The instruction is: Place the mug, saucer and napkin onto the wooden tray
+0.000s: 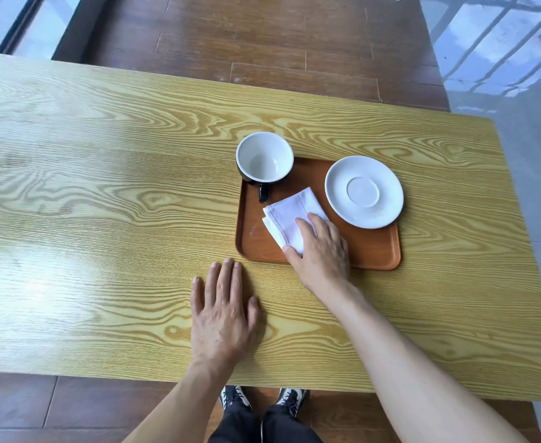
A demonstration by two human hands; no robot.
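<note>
Resting on the folded white napkin (290, 220), the right hand (322, 251) lies palm down with its fingers spread over the cloth's near right corner and the thumb at its near edge; whether it pinches the cloth or only presses on it cannot be told. The napkin lies on the brown wooden tray (371, 251), turned at a slant, with one corner pointing far and right toward the saucer (364, 191) and its folded edges toward the left.

No brand, label or writing can be read on any of these things.

The mug (264, 158), black outside and white inside, stands upright on the tray's far left corner, its rim reaching past the tray's far and left edges in this view. Its handle points toward the near side, at the napkin. The white saucer sits right way up at the tray's far right corner, its rim reaching past the tray's right and far edges.

The tray's long axis runs left to right on the light wooden table (103, 203). The left hand (223, 318) lies flat and open on the table, palm down, fingers pointing far, just near and left of the tray, holding nothing.
</note>
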